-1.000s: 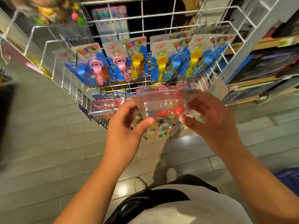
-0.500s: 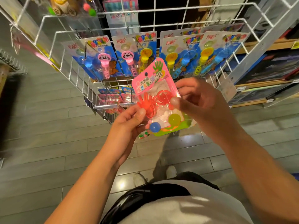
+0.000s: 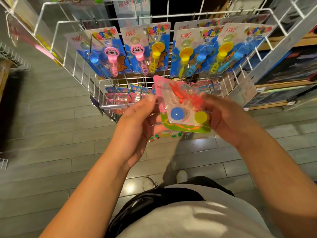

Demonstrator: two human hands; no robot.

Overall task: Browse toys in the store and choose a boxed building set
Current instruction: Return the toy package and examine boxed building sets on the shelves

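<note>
The blister pack (image 3: 180, 107), a pink card with green lower edge, carries under clear plastic one blue ball (image 3: 177, 113), one yellow ball (image 3: 201, 117) and what seem to be two orange-red sticky hands, blurred. The left hand (image 3: 137, 124) pinches its left edge and the right hand (image 3: 224, 117) grips its right side, in front of the wire rack (image 3: 106, 19). Compared with half a second ago, the pack is tilted flatter and held lower; five bubble wand cards (image 3: 147, 48) hang behind.

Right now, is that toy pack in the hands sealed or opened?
Looks sealed: the blister pack keeps its blue ball and yellow ball under plastic. Back side hidden.
</note>
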